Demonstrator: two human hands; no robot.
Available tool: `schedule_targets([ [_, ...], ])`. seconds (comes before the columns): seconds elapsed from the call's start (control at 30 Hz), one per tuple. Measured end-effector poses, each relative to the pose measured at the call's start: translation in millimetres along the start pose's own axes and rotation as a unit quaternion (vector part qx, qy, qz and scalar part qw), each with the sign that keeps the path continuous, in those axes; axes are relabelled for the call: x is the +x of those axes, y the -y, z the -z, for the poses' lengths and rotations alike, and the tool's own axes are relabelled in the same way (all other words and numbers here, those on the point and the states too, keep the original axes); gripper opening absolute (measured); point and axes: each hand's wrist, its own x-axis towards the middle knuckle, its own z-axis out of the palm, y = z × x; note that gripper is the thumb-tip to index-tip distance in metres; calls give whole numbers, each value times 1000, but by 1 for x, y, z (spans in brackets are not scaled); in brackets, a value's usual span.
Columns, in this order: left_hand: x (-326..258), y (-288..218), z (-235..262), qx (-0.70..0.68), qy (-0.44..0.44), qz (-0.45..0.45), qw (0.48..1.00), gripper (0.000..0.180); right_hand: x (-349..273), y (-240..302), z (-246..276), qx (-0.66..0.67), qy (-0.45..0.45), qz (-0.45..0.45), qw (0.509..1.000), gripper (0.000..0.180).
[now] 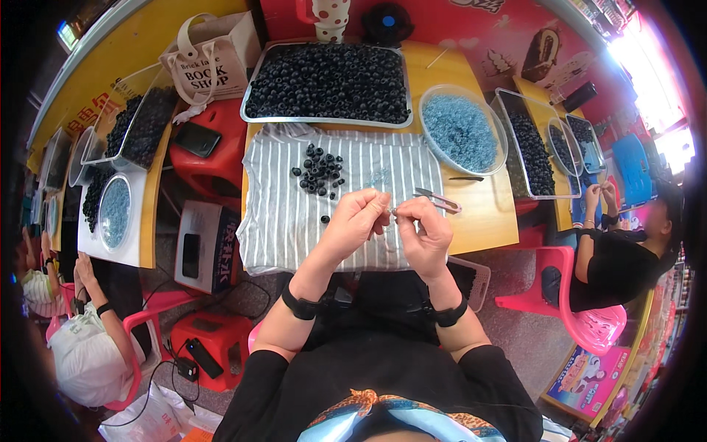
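Note:
My left hand point(359, 218) and my right hand point(427, 230) meet above a grey-and-white striped cloth point(276, 221), both closed in a pinch. Something tiny sits between the fingertips; its kind cannot be made out. Left of the fingers, a loose heap of small black round hollow parts point(321, 171) lies on the cloth, with one black part point(325, 219) apart from it. A few light blue small pieces point(378, 177) are scattered just beyond my fingers. Beside my right hand rest thread snips point(440, 200) with pinkish handles.
A metal tray point(254, 116) full of black parts stands at the back, a clear bowl point(503, 144) of light blue pieces right of it. A dark slim tool point(466, 178) lies near the bowl. A phone point(197, 139) is on a red stool at left. Other people work at both sides.

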Motion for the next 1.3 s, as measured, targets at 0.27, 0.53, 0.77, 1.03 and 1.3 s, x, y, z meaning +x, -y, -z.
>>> schedule_targets([
  [0.27, -2, 11, 5, 80, 6, -149, 986, 8, -2, -2, 0, 91, -3, -97, 991, 15],
  [0.53, -7, 4, -1, 242, -28, -244, 939, 3, -3, -1, 1, 64, 3, -76, 995, 14],
  [0.77, -9, 0, -2, 354, -35, -305, 884, 3, -2, 3, 4, 184, -5, -190, 964, 12],
  [1.03, -5, 4, -3, 317, -113, -325, 884, 8, -6, 0, 3, 186, 9, -239, 953, 12],
  [1.3, -39, -2, 34, 387, -200, -276, 857, 8, -1, -14, 21, -327, 116, 61, 936, 11],
])
